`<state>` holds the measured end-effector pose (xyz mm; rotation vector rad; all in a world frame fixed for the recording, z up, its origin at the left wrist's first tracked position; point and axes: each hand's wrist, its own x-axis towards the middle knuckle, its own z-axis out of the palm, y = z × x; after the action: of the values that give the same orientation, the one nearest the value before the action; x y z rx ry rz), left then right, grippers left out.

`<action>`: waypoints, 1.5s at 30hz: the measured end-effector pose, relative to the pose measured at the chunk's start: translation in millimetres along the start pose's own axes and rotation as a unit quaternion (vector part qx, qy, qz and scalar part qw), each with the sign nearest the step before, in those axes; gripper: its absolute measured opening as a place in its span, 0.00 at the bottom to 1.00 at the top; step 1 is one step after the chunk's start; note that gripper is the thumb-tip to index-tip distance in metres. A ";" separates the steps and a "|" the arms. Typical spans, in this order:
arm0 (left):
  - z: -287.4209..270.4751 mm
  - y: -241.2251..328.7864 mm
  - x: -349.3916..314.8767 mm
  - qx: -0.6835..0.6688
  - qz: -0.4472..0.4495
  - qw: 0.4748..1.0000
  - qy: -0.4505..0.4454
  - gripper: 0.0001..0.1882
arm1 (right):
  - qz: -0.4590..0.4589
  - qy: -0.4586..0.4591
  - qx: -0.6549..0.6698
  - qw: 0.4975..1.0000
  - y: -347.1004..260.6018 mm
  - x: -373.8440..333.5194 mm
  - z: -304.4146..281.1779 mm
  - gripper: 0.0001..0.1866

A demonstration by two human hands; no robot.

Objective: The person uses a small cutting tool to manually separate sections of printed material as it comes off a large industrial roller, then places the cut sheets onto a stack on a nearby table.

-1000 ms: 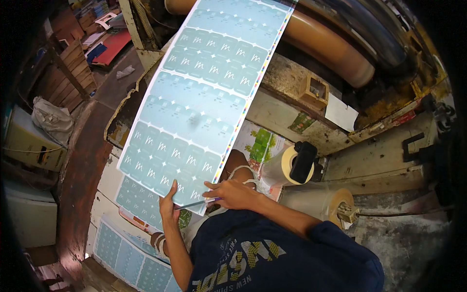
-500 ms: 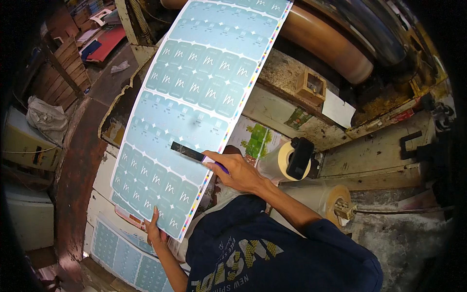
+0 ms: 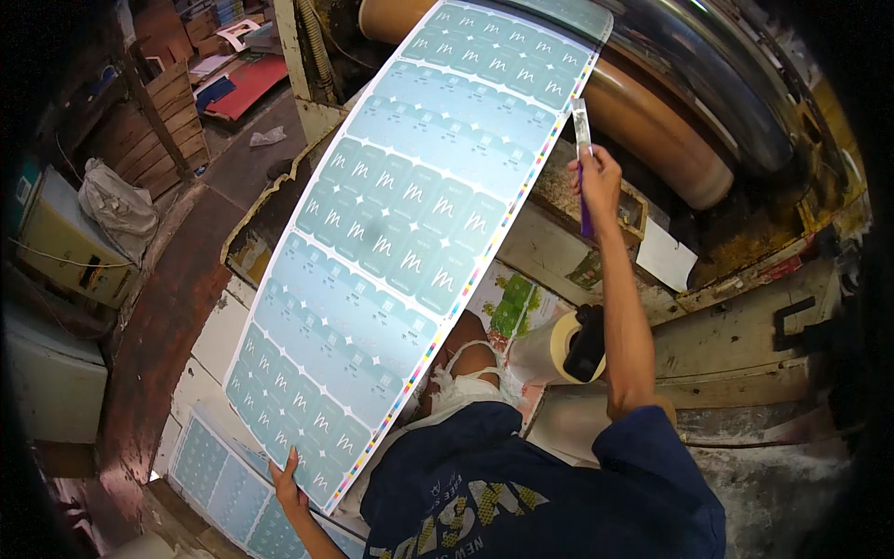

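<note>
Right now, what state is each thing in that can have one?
Printed sheet: unrolled, stretched long, lower end held up.
Left hand: grip shut on the sheet's bottom corner.
Right hand: raised, grip shut on the blade tool.
Blade tool: upright, purple handle in the fist, metal blade beside the sheet's colour-bar edge.
Tape roll: lying on its side on the bench.
Stacked sheets: lying flat below.

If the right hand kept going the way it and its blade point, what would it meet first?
Probably the big brown roller: the right hand points its knife up along the printed sheet edge toward it. Depth is unclear.
</note>
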<state>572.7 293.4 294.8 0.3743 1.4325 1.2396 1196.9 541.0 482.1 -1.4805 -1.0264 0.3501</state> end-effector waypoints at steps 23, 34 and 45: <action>-121.0 9.8 -5.4 0.047 -0.043 0.997 0.039 0.35 | -0.362 -0.085 -0.398 0.839 -23.1 30.8 6.3 0.40; -135.1 -10.3 -27.2 0.039 -0.037 0.999 -0.001 0.32 | -0.423 -0.230 -0.435 0.761 2.3 48.7 21.0 0.39; -183.1 -51.7 -48.3 0.046 -0.155 0.983 0.083 0.31 | -0.288 -0.319 -0.340 0.836 -20.4 74.7 -15.1 0.21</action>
<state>450.4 150.0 240.0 0.1036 1.6236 0.9715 1242.0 584.9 529.9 -1.5897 -2.2500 0.0148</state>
